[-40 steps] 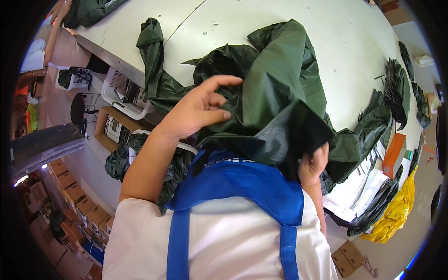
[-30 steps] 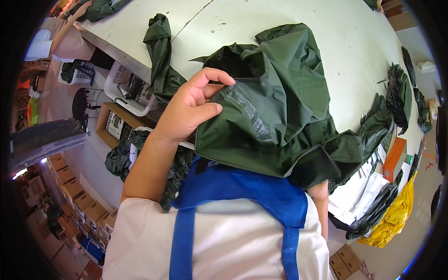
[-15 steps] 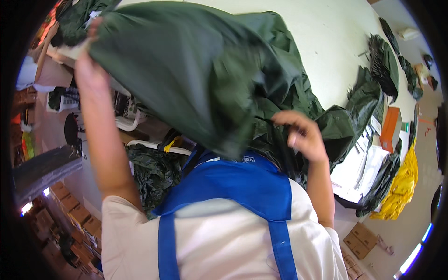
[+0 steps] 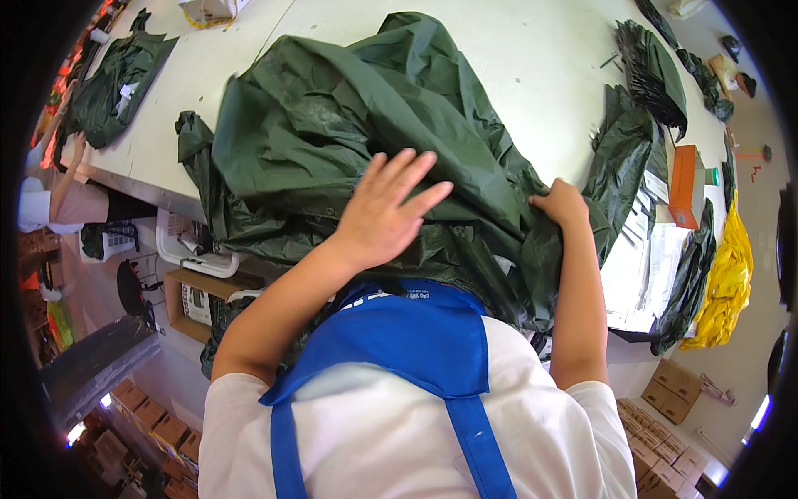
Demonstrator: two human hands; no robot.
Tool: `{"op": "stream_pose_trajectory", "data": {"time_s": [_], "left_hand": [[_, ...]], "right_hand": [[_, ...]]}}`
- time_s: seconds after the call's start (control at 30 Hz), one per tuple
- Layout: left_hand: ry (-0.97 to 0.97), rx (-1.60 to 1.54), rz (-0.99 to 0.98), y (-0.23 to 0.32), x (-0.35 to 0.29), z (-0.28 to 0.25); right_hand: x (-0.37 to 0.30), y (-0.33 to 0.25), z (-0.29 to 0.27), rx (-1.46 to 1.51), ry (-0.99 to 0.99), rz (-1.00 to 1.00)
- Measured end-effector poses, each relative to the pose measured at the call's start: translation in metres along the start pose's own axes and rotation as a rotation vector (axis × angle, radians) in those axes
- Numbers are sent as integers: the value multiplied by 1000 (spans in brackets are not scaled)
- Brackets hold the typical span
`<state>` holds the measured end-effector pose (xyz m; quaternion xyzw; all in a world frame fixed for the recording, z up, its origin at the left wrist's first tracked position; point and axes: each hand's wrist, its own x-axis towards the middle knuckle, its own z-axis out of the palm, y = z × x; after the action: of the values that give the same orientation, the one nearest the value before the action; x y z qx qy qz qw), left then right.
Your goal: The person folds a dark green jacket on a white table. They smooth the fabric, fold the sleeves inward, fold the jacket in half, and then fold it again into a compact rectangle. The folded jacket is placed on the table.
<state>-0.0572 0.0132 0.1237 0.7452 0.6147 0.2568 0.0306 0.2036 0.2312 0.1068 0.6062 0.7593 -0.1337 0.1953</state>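
Green fabric (image 4: pixel 307 125): crumpled on white table (image 4: pixel 549 91), overhanging near edge. Left hand (image 4: pixel 382 220): fingers spread over fabric, grasping nothing. Right hand (image 4: pixel 565 204): partly curled at fabric's right side; whether pinching, cannot tell. Farther right: papers (image 4: pixel 636 270), orange box (image 4: pixel 686 187), yellow cloth (image 4: pixel 719 291).

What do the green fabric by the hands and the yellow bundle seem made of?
The green fabric looks like thin, coated synthetic, softly shiny: crisp creases catch light. The yellow bundle seems glossy plastic or coated cloth, given its crinkled highlights.
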Motion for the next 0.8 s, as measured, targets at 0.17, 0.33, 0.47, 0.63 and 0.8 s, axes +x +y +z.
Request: {"op": "stream_pose_trajectory", "data": {"time_s": [0.17, 0.33, 0.47, 0.63, 0.8], "left_hand": [[-53, -226, 30, 0, 78, 30], [23, -1089, -673, 8, 152, 16], [-201, -1185, -664, -15, 150, 45], [159, -1734, -593, -26, 119, 17], [375, -1777, -705, -24, 69, -13]], "right_hand": [[-2, 29, 12, 540, 348, -161], [-122, -31, -58, 396, 685, -837], [-144, -46, -46, 526, 473, -923], [-129, -35, -62, 690, 619, -134], [-108, 45, -25, 928, 272, -83]]}}
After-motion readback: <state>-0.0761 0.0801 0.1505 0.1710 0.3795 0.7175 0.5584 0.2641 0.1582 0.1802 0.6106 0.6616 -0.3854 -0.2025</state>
